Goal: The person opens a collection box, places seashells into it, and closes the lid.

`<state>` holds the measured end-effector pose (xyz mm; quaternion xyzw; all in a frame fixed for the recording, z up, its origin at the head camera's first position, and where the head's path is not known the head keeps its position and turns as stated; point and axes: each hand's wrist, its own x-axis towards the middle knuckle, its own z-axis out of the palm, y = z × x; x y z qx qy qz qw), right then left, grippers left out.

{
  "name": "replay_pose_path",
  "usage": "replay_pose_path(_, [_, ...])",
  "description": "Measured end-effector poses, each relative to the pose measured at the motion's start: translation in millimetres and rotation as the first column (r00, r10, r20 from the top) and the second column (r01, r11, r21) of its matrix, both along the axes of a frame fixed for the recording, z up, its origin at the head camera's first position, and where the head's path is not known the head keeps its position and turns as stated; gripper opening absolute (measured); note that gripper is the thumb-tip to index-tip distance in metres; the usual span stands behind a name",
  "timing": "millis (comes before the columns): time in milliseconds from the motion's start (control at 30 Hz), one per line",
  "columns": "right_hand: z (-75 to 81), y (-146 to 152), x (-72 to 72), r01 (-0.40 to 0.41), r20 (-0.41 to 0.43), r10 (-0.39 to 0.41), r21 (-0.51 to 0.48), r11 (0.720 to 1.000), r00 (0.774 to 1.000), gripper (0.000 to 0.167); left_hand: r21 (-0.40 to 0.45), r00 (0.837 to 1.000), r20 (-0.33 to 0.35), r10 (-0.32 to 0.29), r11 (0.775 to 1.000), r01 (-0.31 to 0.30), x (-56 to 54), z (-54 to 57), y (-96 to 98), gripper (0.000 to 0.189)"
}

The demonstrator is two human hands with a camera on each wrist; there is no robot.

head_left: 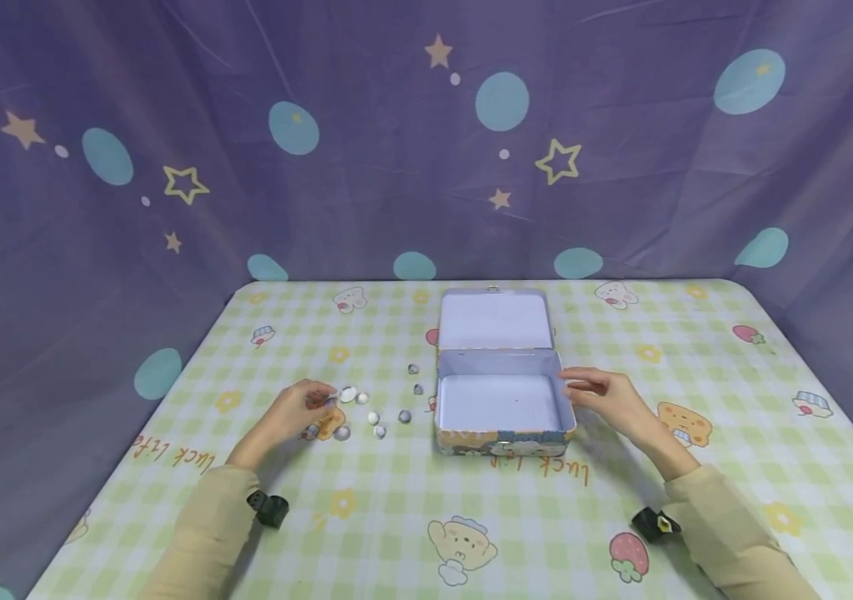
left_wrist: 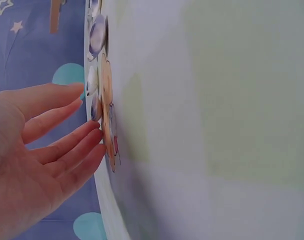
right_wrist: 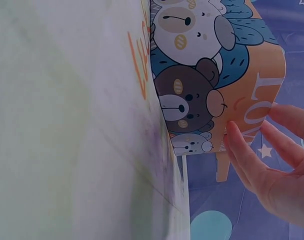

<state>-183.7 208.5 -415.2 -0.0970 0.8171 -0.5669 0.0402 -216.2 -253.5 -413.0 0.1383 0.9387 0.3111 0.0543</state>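
Several small shells, white and purplish, lie scattered on the cloth in the head view, among them a white shell [head_left: 348,394] and a purple-grey shell [head_left: 405,416]. My left hand [head_left: 299,410] is over the leftmost shells, its fingertips close to a shell [left_wrist: 95,107]. In the left wrist view its thumb and fingers are spread apart, with nothing between them. To the right stands a rectangular tin box [head_left: 505,442] printed with cartoon bears, its lid [head_left: 494,321] tilted back. My right hand [head_left: 610,404] rests its fingertips at the box's right wall, fingers loosely extended.
A green-and-white checked cloth [head_left: 539,533] with cartoon prints covers the table. Behind it hangs a purple curtain [head_left: 396,208] with stars and teal spots. Two small shells lie close to the box's left side, one a purple shell [head_left: 417,389].
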Motion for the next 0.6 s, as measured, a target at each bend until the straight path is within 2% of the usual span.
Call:
replay_pose_path(233, [-0.1, 0, 0.4, -0.001, 0.003, 0.001, 0.0, 1.0, 1.0, 0.041, -0.006, 1.0, 0.012, 0.018, 1.0, -0.018, -4.0, -2.1, 1.7, 0.024])
replay_pose_path(600, [-0.6, 0, -0.1, 0.0, -0.004, 0.0, -0.01, 1.0, 1.0, 0.041, -0.05, 1.0, -0.021, -0.01, 0.999, 0.009, -12.0, -9.7, -0.1, 0.02])
